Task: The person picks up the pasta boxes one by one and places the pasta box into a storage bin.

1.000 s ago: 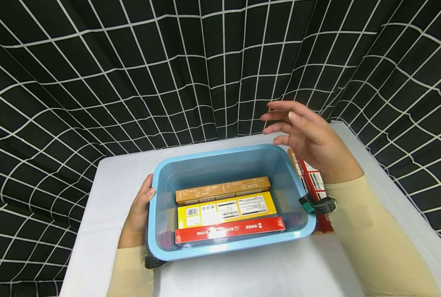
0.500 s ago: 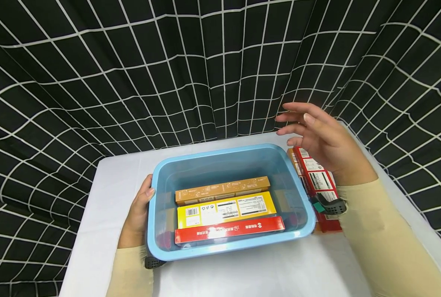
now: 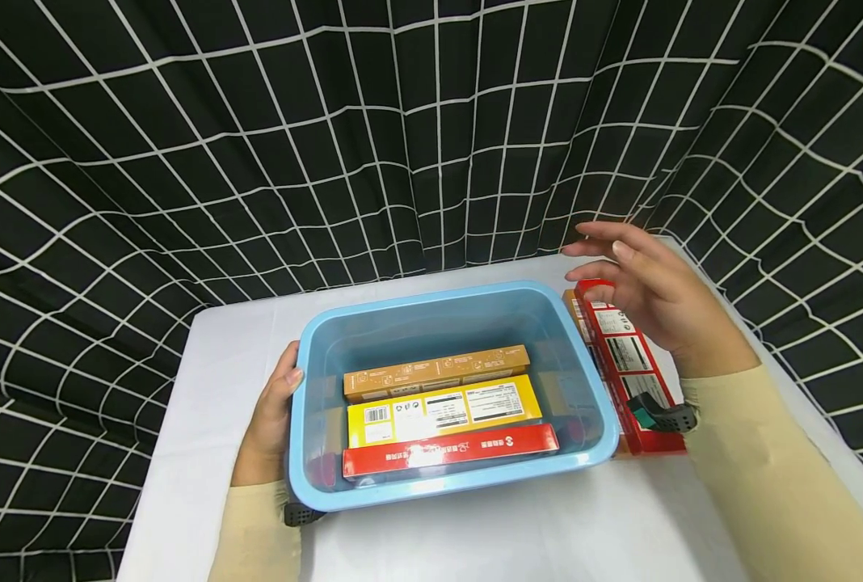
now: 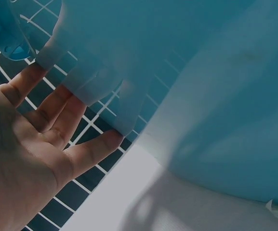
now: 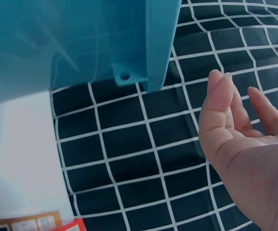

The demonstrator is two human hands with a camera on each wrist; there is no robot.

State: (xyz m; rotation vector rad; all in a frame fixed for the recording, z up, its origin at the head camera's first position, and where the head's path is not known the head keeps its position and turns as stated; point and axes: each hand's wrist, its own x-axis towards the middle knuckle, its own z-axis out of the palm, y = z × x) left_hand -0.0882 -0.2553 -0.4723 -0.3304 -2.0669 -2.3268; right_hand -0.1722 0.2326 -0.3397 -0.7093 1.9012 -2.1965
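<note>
1. Currently, the left hand point(image 3: 270, 416) grips the blue bin point(image 3: 446, 485) at nine o'clock, thumb at the rim.
2. The right hand point(image 3: 657, 299), at two o'clock, holds nothing, fingers loosely bent.
3. Already inside, from twelve towards six: brown box point(image 3: 439, 372), yellow box point(image 3: 408, 427), red box point(image 3: 449, 451).
4. Outside, at three o'clock: red-and-white box point(image 3: 627, 353), second brown box point(image 3: 577, 313).

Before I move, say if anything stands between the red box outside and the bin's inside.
Yes: the right wall of the bin does, and part of a brown box shows between it and the red box.
</note>
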